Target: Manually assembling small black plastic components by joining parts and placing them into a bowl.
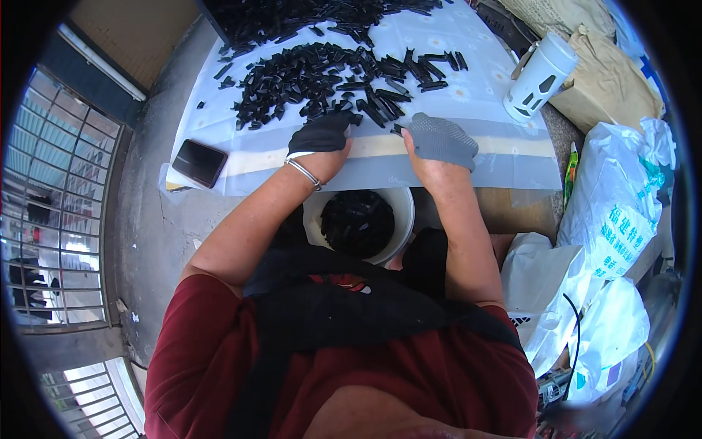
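My left hand [320,139], in a black fingerless-looking glove, is closed over the near part of the table. Its fingertips lie beside the edge of a pile of small black plastic pieces [292,77], and what they grip is hidden. My right hand [440,140] wears a grey dotted glove. A small black plastic piece [397,129] sticks out from between its thumb and fingers. Longer black strips [376,106] lie just beyond the two hands. Below the table edge, between my forearms, a white bucket [409,219] holds many black pieces [358,223].
The table has a pale flowered cover [475,80]. A dark phone [199,163] lies at its near left corner, and a white bottle [541,77] stands at the right. White plastic bags [607,205] crowd the right side. A dark heap of pieces [278,18] fills the far end.
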